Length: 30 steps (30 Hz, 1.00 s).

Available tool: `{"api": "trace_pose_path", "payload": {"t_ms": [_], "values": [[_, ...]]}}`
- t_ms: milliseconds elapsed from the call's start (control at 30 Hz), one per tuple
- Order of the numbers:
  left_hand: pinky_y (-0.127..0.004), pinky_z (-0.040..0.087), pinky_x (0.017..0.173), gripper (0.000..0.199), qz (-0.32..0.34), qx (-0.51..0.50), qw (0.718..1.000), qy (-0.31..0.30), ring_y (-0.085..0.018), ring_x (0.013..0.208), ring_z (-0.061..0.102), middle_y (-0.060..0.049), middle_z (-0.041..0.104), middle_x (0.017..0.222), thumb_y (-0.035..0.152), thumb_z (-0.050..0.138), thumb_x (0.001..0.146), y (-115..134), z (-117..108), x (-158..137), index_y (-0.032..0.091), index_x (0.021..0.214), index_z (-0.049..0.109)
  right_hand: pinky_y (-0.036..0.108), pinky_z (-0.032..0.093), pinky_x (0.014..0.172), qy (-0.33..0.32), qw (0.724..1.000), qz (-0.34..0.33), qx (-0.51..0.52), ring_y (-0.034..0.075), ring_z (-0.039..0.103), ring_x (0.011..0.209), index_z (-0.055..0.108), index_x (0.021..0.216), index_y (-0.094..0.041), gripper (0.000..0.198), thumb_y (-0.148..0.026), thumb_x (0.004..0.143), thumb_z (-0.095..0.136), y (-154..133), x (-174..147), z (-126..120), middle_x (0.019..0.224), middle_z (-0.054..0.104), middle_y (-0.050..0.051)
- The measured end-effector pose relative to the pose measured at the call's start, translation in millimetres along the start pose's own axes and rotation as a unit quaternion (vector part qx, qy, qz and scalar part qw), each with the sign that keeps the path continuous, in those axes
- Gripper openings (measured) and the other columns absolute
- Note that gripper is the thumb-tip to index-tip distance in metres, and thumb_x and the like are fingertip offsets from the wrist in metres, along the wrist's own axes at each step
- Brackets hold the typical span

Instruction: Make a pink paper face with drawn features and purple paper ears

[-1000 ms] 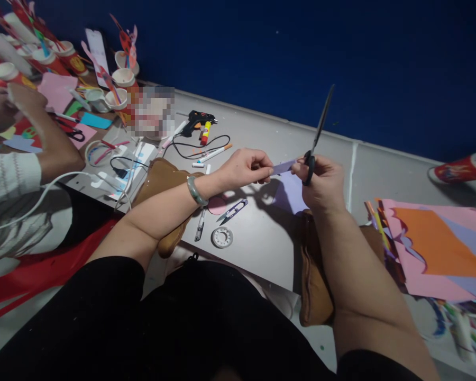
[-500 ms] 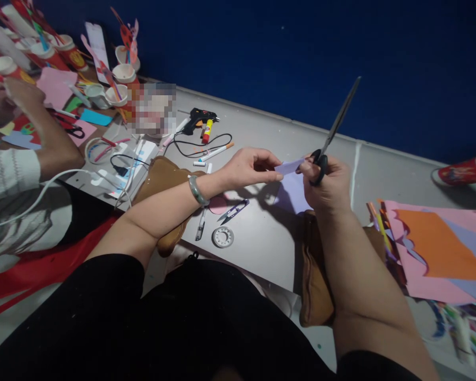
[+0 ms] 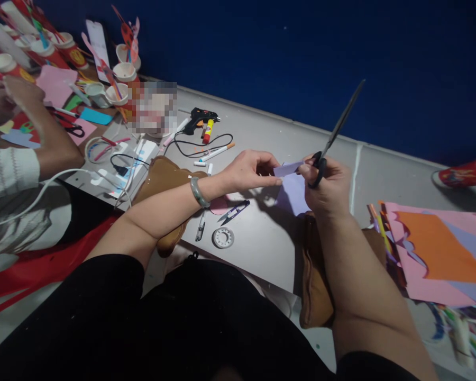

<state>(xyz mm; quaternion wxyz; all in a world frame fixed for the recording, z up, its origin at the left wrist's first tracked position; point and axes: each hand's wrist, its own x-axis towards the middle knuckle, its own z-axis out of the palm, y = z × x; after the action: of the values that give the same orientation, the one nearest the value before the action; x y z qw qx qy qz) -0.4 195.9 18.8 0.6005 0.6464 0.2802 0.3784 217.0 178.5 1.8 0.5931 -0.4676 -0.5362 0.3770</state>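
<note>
From here my left hand (image 3: 248,170) pinches one end of a small lilac slip (image 3: 287,168) held above the counter (image 3: 262,243); my right hand (image 3: 327,182) pinches the other end, fingers closed through the scissors (image 3: 335,132), blades up and away, so I judge no cut is under way now

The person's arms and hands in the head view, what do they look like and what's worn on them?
Both forearms are bare, with no sleeves in view. The left hand has a pale green bangle round its wrist. The right hand shows no ring, watch or band. No gloves on either hand.
</note>
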Motion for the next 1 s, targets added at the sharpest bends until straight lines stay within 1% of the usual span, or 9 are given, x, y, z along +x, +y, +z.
{"api": "trace_pose_path", "payload": {"t_ms": [67, 133, 233, 333, 500, 633, 767, 867, 1000], "values": [[-0.025, 0.055, 0.074, 0.051, 0.014, -0.002, 1.000, 0.004, -0.008, 0.073, 0.066, -0.001, 0.079, 0.082, 0.054, 0.105, 0.069, -4, 0, 0, 0.015, 0.088, 0.079, 0.032, 0.044, 0.064, -0.003, 1.000, -0.015, 0.002, 0.015, 0.053, 0.070, 0.059, 0.070, -0.026, 0.062, -0.073, 0.064, 0.099, 7, 2, -3, 0.075, 0.059, -0.003], [-0.026, 0.055, 0.073, 0.052, 0.026, 0.003, 1.000, 0.010, -0.008, 0.072, 0.066, -0.001, 0.078, 0.081, 0.057, 0.104, 0.071, -8, 1, 1, 0.015, 0.087, 0.079, 0.031, 0.044, 0.063, -0.005, 0.999, -0.031, 0.006, 0.014, 0.053, 0.069, 0.060, 0.072, -0.025, 0.061, -0.071, 0.067, 0.100, 12, 3, -6, 0.075, 0.060, -0.003], [-0.026, 0.055, 0.072, 0.047, 0.050, 0.018, 0.998, 0.016, -0.008, 0.070, 0.065, -0.001, 0.076, 0.079, 0.057, 0.099, 0.078, -13, 1, 1, 0.016, 0.087, 0.079, 0.031, 0.040, 0.059, 0.000, 0.999, -0.046, 0.023, 0.012, 0.051, 0.066, 0.065, 0.073, -0.024, 0.058, -0.067, 0.069, 0.103, 15, 3, -6, 0.075, 0.062, -0.002], [-0.026, 0.054, 0.070, 0.040, 0.070, 0.032, 0.997, 0.018, -0.008, 0.069, 0.065, 0.000, 0.076, 0.079, 0.054, 0.095, 0.084, -13, 1, 0, 0.017, 0.087, 0.078, 0.032, 0.040, 0.060, 0.004, 0.998, -0.050, 0.044, 0.012, 0.053, 0.065, 0.068, 0.070, -0.023, 0.056, -0.064, 0.066, 0.107, 12, 1, -4, 0.073, 0.064, -0.001], [-0.026, 0.053, 0.068, 0.039, 0.067, 0.035, 0.997, 0.014, -0.008, 0.068, 0.063, -0.001, 0.075, 0.077, 0.052, 0.094, 0.084, -8, 2, -1, 0.017, 0.086, 0.078, 0.032, 0.041, 0.061, 0.005, 0.998, -0.050, 0.046, 0.012, 0.054, 0.065, 0.069, 0.069, -0.022, 0.053, -0.059, 0.065, 0.107, 7, 0, -3, 0.073, 0.065, -0.001], [-0.026, 0.050, 0.065, 0.047, 0.059, 0.032, 0.997, 0.022, -0.008, 0.065, 0.058, 0.000, 0.072, 0.074, 0.060, 0.096, 0.082, -6, 3, -2, 0.017, 0.083, 0.077, 0.033, 0.041, 0.063, -0.003, 0.998, -0.050, 0.037, 0.014, 0.053, 0.067, 0.066, 0.069, -0.023, 0.055, -0.061, 0.067, 0.106, 4, 0, -2, 0.074, 0.065, 0.000], [-0.027, 0.046, 0.064, 0.052, 0.067, 0.055, 0.996, 0.036, -0.008, 0.064, 0.055, 0.001, 0.070, 0.071, 0.067, 0.093, 0.083, -6, 3, -2, 0.017, 0.080, 0.076, 0.034, 0.039, 0.063, 0.004, 0.999, -0.032, 0.029, 0.015, 0.051, 0.068, 0.066, 0.068, -0.024, 0.057, -0.064, 0.062, 0.106, 1, 0, -2, 0.074, 0.064, 0.000], [-0.028, 0.045, 0.064, 0.049, 0.083, 0.087, 0.992, 0.042, -0.009, 0.064, 0.055, 0.000, 0.071, 0.072, 0.065, 0.087, 0.089, -4, 3, -3, 0.019, 0.082, 0.077, 0.035, 0.040, 0.064, 0.003, 0.999, -0.022, 0.036, 0.015, 0.050, 0.068, 0.066, 0.069, -0.024, 0.056, -0.064, 0.062, 0.105, 1, 0, -2, 0.074, 0.062, 0.000], [-0.028, 0.044, 0.064, 0.037, 0.111, 0.136, 0.983, 0.057, -0.011, 0.066, 0.058, -0.001, 0.073, 0.073, 0.054, 0.083, 0.095, -1, 3, -7, 0.019, 0.082, 0.077, 0.035, 0.041, 0.065, -0.004, 0.999, -0.023, 0.043, 0.016, 0.053, 0.070, 0.064, 0.069, -0.024, 0.058, -0.063, 0.062, 0.107, 1, 0, -2, 0.075, 0.061, 0.000]]}}
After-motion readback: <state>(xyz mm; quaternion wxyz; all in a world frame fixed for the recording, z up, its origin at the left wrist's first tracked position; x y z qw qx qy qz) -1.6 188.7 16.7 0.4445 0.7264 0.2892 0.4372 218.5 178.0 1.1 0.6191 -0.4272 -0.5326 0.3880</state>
